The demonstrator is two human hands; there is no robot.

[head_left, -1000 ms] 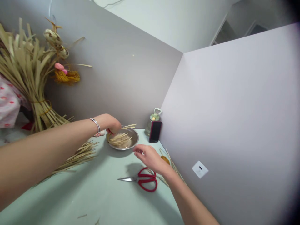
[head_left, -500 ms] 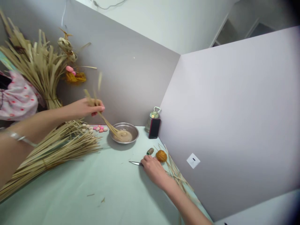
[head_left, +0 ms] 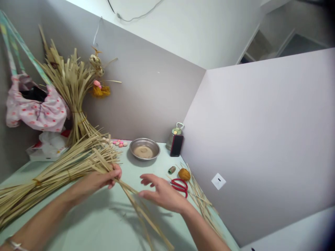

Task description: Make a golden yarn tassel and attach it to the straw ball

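A few long, flat straw strips (head_left: 143, 213) run across the front of the table, their far ends fanning out to the lower right. My left hand (head_left: 111, 175) is closed around them near their upper end. Just right of the strips, my right hand (head_left: 162, 191) hovers with thumb and fingers apart and nothing between them. Red-handled scissors (head_left: 180, 186) lie behind its wrist, partly hidden by the hand. Beyond both hands stands a metal bowl (head_left: 144, 150) holding cloudy, brownish liquid.
Bundles of straw (head_left: 65, 167) cover the left side. A small thread spool (head_left: 172, 170), an orange-brown ball (head_left: 184, 174) and loose strips (head_left: 202, 202) lie at right. A phone (head_left: 177, 145) leans on a glass bottle (head_left: 169, 142). A dotted bag (head_left: 39, 108) hangs at left.
My left hand has lifted the straw strips out of the bowl and brought them down toward me. My right hand has let go of the scissors and moved left, opening.
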